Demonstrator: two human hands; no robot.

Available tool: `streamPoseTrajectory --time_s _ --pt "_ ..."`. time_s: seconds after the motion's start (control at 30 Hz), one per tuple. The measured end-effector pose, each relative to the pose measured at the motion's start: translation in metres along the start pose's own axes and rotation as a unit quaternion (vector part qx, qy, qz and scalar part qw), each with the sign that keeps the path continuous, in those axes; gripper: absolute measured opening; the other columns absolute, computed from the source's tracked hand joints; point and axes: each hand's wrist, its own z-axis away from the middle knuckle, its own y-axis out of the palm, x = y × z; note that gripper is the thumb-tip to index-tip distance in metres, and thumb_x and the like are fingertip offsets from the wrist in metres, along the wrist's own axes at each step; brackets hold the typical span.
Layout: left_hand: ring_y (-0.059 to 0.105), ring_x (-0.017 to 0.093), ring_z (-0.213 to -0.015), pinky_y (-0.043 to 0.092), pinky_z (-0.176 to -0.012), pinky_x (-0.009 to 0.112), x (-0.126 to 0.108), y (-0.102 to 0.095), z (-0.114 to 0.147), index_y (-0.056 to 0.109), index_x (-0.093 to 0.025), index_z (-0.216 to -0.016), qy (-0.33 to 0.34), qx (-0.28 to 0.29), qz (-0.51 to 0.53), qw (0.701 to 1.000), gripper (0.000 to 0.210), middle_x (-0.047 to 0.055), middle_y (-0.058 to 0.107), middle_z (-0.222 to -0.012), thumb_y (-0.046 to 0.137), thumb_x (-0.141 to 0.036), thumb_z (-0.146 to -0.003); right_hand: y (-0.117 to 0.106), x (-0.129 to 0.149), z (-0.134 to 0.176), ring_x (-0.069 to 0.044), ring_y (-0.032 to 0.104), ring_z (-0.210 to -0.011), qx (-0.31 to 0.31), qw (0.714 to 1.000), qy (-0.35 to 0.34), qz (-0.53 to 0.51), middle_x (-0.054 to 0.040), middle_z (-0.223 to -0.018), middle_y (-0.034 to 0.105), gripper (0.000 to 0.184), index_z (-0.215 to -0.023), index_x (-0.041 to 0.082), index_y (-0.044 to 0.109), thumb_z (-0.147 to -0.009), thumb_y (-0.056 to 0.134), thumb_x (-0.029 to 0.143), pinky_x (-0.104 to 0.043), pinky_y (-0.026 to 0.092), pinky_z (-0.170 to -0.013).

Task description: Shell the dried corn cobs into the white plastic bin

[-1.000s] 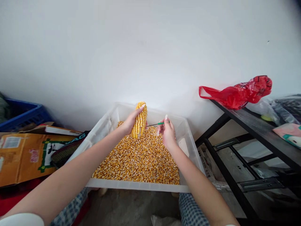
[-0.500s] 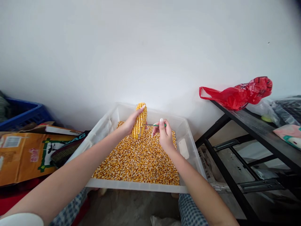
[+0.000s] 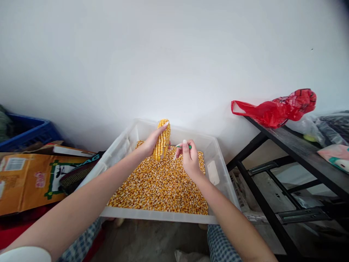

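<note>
My left hand (image 3: 153, 142) is wrapped round a yellow corn cob (image 3: 163, 140), held nearly upright above the bin. Most of its kernels are in place, with a bare strip near the lower right side. In my right hand (image 3: 190, 154) is a thin screwdriver-like tool with a green handle (image 3: 184, 147), pinched between thumb and fingers. Its metal shaft points left at the lower part of the cob; whether the tip touches the kernels I cannot tell. Below both hands, loose corn kernels (image 3: 160, 185) fill the bottom of a translucent plastic bin (image 3: 163, 215).
A black metal frame table (image 3: 300, 149) stands at the right, with a red plastic bag (image 3: 280, 109) on it. At the left are an orange cardboard box (image 3: 24, 185) and a blue crate (image 3: 32, 133). A white wall (image 3: 174, 62) rises behind the bin.
My right hand has shifted slightly left, bringing the green-handled tool closer to the cob. My left hand and the cob stay almost in place.
</note>
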Motion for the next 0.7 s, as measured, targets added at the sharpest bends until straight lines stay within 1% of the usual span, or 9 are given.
streamPoseTrajectory --time_s 0.2,0.47,0.7 --pt "0.06 0.019 -0.05 0.048 -0.048 0.029 -0.0011 0.0013 0.0011 0.056 -0.015 -0.073 0.002 -0.01 -0.009 1.0 0.048 0.005 0.06 -0.057 0.047 -0.062 -0.07 0.0006 0.0013 -0.0006 -0.008 0.05 -0.052 -0.006 1.0 0.007 0.003 0.0047 -0.057 0.049 0.025 -0.082 0.02 0.044 -0.088 0.035 0.042 -0.022 0.042 -0.054" --pt "0.06 0.019 -0.052 0.049 -0.048 0.029 0.0003 -0.0012 0.0003 0.055 -0.015 -0.075 0.01 0.001 -0.023 1.0 0.05 0.006 0.06 -0.058 0.045 -0.063 -0.071 0.0006 0.0013 -0.0004 -0.008 0.049 -0.05 -0.002 1.0 0.008 -0.001 0.0051 -0.056 0.048 0.024 -0.082 0.019 0.045 -0.089 0.035 0.04 -0.021 0.042 -0.053" --pt "0.06 0.02 -0.051 0.048 -0.047 0.029 0.0014 -0.0013 -0.0008 0.056 -0.015 -0.073 0.012 -0.009 -0.014 1.0 0.049 0.006 0.061 -0.059 0.047 -0.063 -0.07 0.0006 0.0021 -0.0008 -0.008 0.049 -0.05 0.0 1.0 0.008 -0.001 0.0051 -0.055 0.048 0.023 -0.081 0.02 0.045 -0.089 0.035 0.039 -0.022 0.041 -0.053"
